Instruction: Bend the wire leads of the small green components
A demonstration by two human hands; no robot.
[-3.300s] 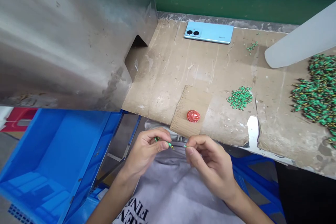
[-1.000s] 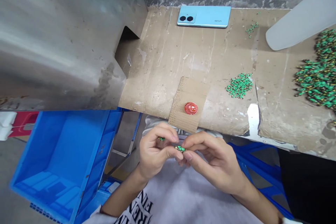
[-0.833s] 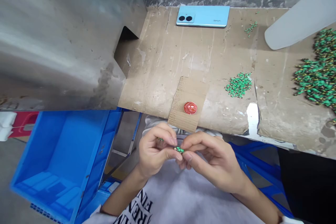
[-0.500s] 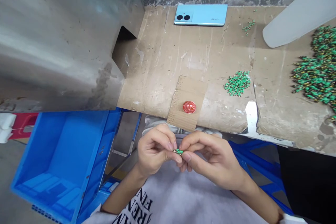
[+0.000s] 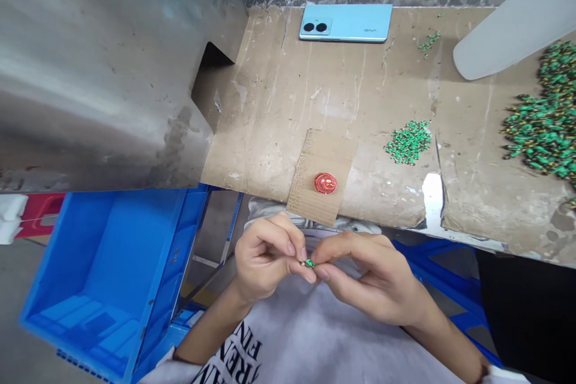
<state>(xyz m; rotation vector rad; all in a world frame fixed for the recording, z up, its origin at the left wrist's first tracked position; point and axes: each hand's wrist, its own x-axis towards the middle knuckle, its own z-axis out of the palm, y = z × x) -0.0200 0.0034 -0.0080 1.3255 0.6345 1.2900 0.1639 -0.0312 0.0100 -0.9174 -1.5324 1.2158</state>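
Between the fingertips of both hands is a tiny green piece with brownish metallic ends [image 5: 309,263], held over my lap just off the table's front edge. My left hand [image 5: 269,257] pinches its left end with thumb and forefinger. Thumb and forefinger of my right hand [image 5: 371,276] close on its right side. Fingertips cover part of the piece, so its exact kind does not show. Just beyond my hands, a small round dish of red, glossy stuff [image 5: 324,183] rests on a piece of corrugated cardboard [image 5: 310,159].
Small green pieces lie in a little heap [image 5: 408,142] and a large heap [image 5: 544,126] on the right. A light-blue phone [image 5: 346,23] lies at the back. A white cylinder [image 5: 508,24] leans in. Left stand a metal housing [image 5: 112,72] and a blue crate [image 5: 103,270].
My right hand's fingers have shifted slightly to the right, showing the green piece at a changed angle. Both hands still pinch it.
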